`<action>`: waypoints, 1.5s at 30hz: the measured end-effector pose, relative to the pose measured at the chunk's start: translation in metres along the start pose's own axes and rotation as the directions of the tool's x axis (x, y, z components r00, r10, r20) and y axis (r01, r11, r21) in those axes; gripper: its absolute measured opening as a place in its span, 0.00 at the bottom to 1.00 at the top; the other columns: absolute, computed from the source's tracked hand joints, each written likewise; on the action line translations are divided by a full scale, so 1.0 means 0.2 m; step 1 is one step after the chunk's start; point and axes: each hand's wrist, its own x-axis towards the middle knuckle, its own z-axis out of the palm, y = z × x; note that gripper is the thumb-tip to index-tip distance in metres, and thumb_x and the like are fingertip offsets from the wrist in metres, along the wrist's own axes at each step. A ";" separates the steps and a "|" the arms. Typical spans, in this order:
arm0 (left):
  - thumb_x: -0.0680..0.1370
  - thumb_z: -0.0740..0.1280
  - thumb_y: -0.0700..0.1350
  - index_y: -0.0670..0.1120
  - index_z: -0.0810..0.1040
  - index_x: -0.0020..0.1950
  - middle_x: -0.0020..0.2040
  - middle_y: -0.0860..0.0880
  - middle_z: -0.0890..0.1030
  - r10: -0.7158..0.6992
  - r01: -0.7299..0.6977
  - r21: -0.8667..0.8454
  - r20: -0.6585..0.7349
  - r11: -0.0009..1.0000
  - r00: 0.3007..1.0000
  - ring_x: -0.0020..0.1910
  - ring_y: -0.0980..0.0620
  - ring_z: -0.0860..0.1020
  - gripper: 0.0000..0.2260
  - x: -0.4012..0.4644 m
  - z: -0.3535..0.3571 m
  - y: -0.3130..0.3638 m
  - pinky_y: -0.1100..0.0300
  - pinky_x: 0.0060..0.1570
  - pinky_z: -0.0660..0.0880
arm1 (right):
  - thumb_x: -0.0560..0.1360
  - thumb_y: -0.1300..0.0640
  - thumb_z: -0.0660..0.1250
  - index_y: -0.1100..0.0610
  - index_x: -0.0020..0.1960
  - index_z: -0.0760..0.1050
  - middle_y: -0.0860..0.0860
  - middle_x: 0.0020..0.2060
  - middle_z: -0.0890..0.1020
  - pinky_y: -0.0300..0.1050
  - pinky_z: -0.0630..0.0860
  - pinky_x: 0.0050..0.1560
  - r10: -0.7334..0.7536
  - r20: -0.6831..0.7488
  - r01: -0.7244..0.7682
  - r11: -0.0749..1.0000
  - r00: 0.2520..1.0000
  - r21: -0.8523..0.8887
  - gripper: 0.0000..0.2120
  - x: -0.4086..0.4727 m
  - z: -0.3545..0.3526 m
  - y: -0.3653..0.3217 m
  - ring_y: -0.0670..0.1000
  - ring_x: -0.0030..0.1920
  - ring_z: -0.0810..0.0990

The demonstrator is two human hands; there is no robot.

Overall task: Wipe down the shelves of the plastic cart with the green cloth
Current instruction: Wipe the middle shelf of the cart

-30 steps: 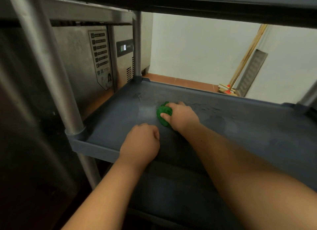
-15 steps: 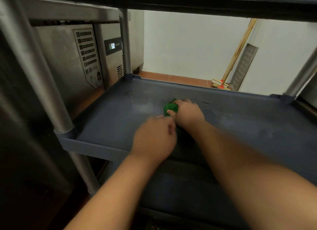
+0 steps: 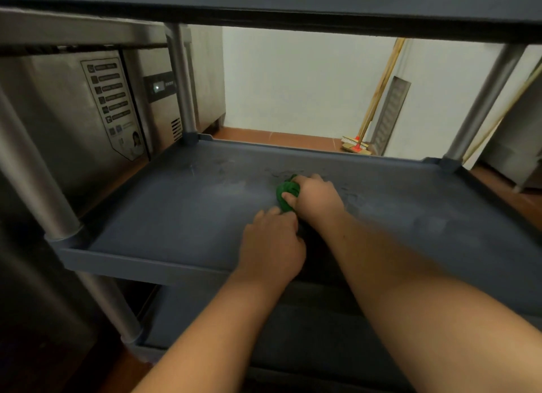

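The dark grey plastic cart's middle shelf fills the centre of the view, with grey posts at its corners. A bunched green cloth lies on the middle of that shelf. My right hand is closed over the cloth and presses it on the surface. My left hand rests just in front of it as a loose fist; its fingertips touch the near edge of the cloth. A lower shelf shows beneath my forearms. The upper shelf's underside spans the top.
A stainless steel fridge unit with a label and small display stands close on the left. A broom and a metal grille panel lean on the white wall behind. Terracotta floor tiles lie beyond the cart.
My left hand has moved forward and right until it meets the cloth. My right hand still holds the cloth mid-shelf, and my view has shifted left, so the shelf sits further right in view.
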 end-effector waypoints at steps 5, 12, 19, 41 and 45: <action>0.73 0.63 0.46 0.53 0.80 0.57 0.56 0.50 0.77 0.003 0.006 -0.084 0.109 0.996 0.994 0.57 0.46 0.72 0.14 0.02 0.08 0.01 0.49 0.58 0.72 | 0.79 0.39 0.61 0.47 0.72 0.68 0.57 0.67 0.70 0.60 0.72 0.61 0.035 0.038 -0.035 0.999 0.999 -0.019 0.24 -0.01 -0.06 0.09 0.65 0.66 0.69; 0.74 0.62 0.46 0.49 0.77 0.55 0.55 0.48 0.76 -0.036 0.030 0.066 0.082 0.997 0.996 0.58 0.45 0.72 0.11 0.03 0.08 0.11 0.50 0.55 0.72 | 0.79 0.37 0.60 0.47 0.69 0.70 0.57 0.64 0.72 0.59 0.73 0.62 0.132 0.017 -0.131 0.991 0.991 -0.028 0.23 -0.04 -0.12 0.33 0.65 0.63 0.71; 0.75 0.63 0.50 0.55 0.77 0.61 0.58 0.50 0.75 0.047 -0.046 -0.012 0.153 0.999 0.987 0.59 0.47 0.71 0.15 0.05 0.17 0.25 0.49 0.58 0.71 | 0.79 0.39 0.61 0.46 0.70 0.69 0.56 0.63 0.71 0.59 0.73 0.61 0.135 0.023 -0.135 0.991 0.991 -0.005 0.22 -0.08 -0.16 0.43 0.64 0.64 0.70; 0.77 0.59 0.53 0.59 0.71 0.69 0.68 0.56 0.70 0.115 -0.111 -0.027 0.261 0.993 0.958 0.68 0.51 0.65 0.20 0.03 0.26 0.50 0.51 0.65 0.64 | 0.79 0.39 0.60 0.48 0.72 0.67 0.56 0.64 0.71 0.58 0.73 0.62 0.314 -0.047 -0.316 0.947 0.948 -0.050 0.24 -0.28 -0.38 1.04 0.62 0.64 0.70; 0.77 0.59 0.52 0.60 0.71 0.70 0.69 0.56 0.69 0.109 -0.104 -0.033 0.264 0.994 0.958 0.69 0.51 0.65 0.20 0.03 0.26 0.50 0.51 0.65 0.63 | 0.78 0.38 0.61 0.47 0.69 0.70 0.56 0.63 0.72 0.57 0.73 0.62 0.365 -0.072 -0.369 0.928 0.928 -0.056 0.23 -0.34 -0.43 1.18 0.62 0.63 0.72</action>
